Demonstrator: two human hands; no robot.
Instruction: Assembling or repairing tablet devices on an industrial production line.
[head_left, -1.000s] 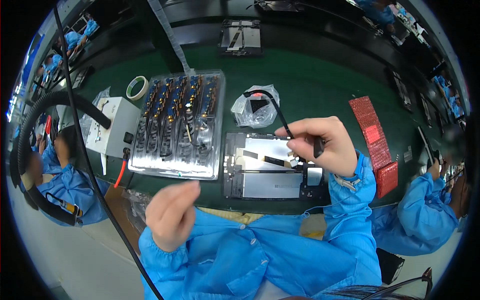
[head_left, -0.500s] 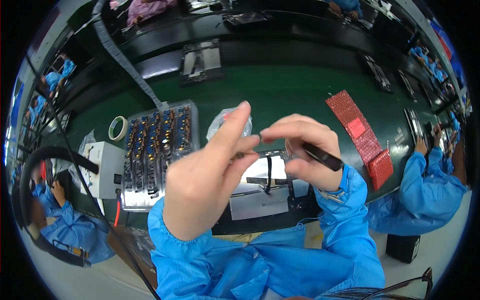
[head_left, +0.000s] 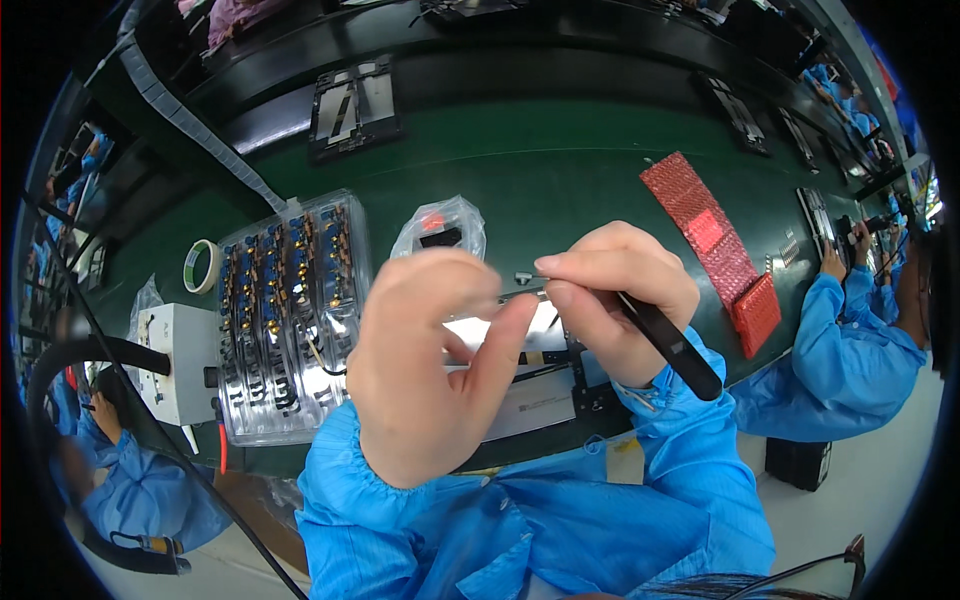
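My right hand (head_left: 630, 300) is closed round black tweezers (head_left: 675, 350), whose broad end sticks out toward my wrist. Its thumb and index fingertips pinch together beside a thin dark strip (head_left: 522, 294) that spans the gap between my hands. My left hand (head_left: 425, 365) is curled, thumb near that strip, its index finger smeared by motion; what it grips is hidden. A small grey piece (head_left: 523, 278) shows just beyond the strip. Below my hands lies an opened flat electronic device (head_left: 530, 410) with a silvery battery-like panel, partly covered by my hands.
Clear trays of small cable parts (head_left: 290, 320) stand at left, near a white box (head_left: 180, 365) and a tape roll (head_left: 202, 267). Beyond my hands is a clear plastic bag (head_left: 440, 228). Red bubble wrap (head_left: 700, 225) lies at right, and another worker (head_left: 850, 370) sits there.
My left fingers, stretched upward before, have curled down toward my right fingertips. The right hand's tweezers have swung lower at their broad end. The whole view has shifted slightly.
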